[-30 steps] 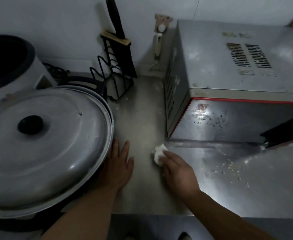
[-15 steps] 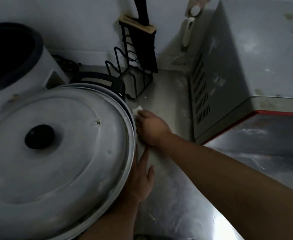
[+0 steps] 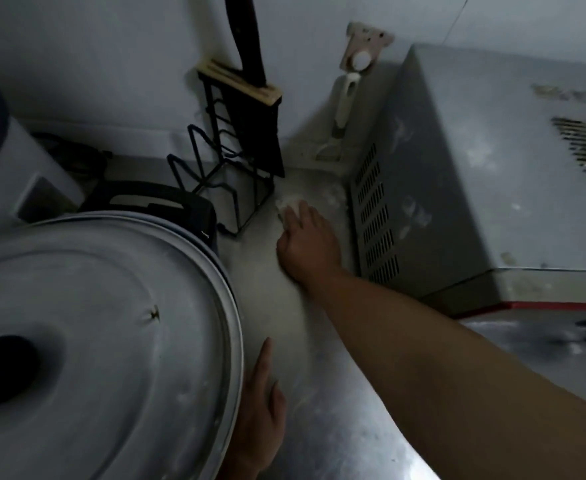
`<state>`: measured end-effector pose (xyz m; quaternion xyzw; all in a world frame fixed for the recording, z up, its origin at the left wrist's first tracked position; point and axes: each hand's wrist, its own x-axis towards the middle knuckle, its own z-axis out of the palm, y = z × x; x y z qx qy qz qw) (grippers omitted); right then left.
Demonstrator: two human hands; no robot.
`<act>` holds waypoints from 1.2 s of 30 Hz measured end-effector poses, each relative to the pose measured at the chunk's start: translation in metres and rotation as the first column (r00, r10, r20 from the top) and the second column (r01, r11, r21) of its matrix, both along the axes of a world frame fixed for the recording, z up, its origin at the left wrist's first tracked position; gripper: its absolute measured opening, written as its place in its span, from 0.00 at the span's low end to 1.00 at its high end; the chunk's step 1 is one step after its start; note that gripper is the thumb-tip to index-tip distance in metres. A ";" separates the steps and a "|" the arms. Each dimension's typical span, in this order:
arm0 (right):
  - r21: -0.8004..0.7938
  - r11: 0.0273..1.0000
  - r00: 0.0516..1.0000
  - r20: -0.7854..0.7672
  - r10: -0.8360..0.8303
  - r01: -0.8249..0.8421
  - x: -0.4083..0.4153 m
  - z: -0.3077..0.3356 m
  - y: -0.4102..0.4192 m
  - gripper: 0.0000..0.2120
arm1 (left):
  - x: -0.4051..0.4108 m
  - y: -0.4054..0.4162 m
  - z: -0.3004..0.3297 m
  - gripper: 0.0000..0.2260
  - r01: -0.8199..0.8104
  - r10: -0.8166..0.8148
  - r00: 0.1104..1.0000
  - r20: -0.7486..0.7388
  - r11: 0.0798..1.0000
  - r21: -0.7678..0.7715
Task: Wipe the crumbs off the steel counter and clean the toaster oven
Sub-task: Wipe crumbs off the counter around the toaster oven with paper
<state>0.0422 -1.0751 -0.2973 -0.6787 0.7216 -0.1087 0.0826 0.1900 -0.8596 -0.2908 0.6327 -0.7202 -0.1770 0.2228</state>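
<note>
My right hand point(image 3: 310, 242) reaches far back along the steel counter point(image 3: 277, 306) and holds a small white wad of tissue point(image 3: 286, 207) against the surface, between the black rack and the toaster oven's vented side. The grey toaster oven point(image 3: 475, 188) with a red trim line fills the right; its open door point(image 3: 544, 344) juts out low at the right. My left hand point(image 3: 260, 417) rests flat on the counter beside the big lid, fingers straight, partly hidden under the lid's rim.
A large round metal lid point(image 3: 111, 341) with a black knob covers the left. Behind it sit a black appliance point(image 3: 167, 202), a white cooker point(image 3: 14, 168) and a black wire knife rack point(image 3: 243, 147) holding a knife. A white peeler point(image 3: 345, 109) hangs on the wall.
My right hand has carried the tissue from beside the lid's rim further back, toward the wall between rack and oven. The view has shifted; my left hand stays put.
</note>
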 end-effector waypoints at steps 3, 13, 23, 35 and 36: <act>0.042 0.998 0.999 -0.024 -0.047 0.048 0.001 -0.001 -0.028 0.30 | 0.001 -0.001 0.000 0.23 0.013 -0.012 1.000 0.014 0.999 -0.034; 0.110 0.975 0.978 0.059 -0.200 0.192 -0.006 0.001 -0.096 0.34 | 0.001 0.002 -0.014 0.24 -0.027 0.026 1.000 -0.017 0.998 -0.057; 0.263 0.769 0.718 0.278 -0.638 0.582 -0.008 0.012 -0.023 0.49 | 0.002 0.000 -0.010 0.25 -0.021 0.019 0.998 0.052 0.999 0.036; 0.186 0.921 0.938 -0.003 -0.347 0.341 0.007 -0.001 0.111 0.42 | 0.002 0.000 -0.019 0.33 -0.018 -0.040 0.985 0.170 0.947 0.321; 0.176 0.926 0.942 -0.012 -0.337 0.333 0.006 -0.003 0.110 0.42 | 0.002 0.000 -0.018 0.34 -0.014 -0.049 0.979 0.196 0.952 0.306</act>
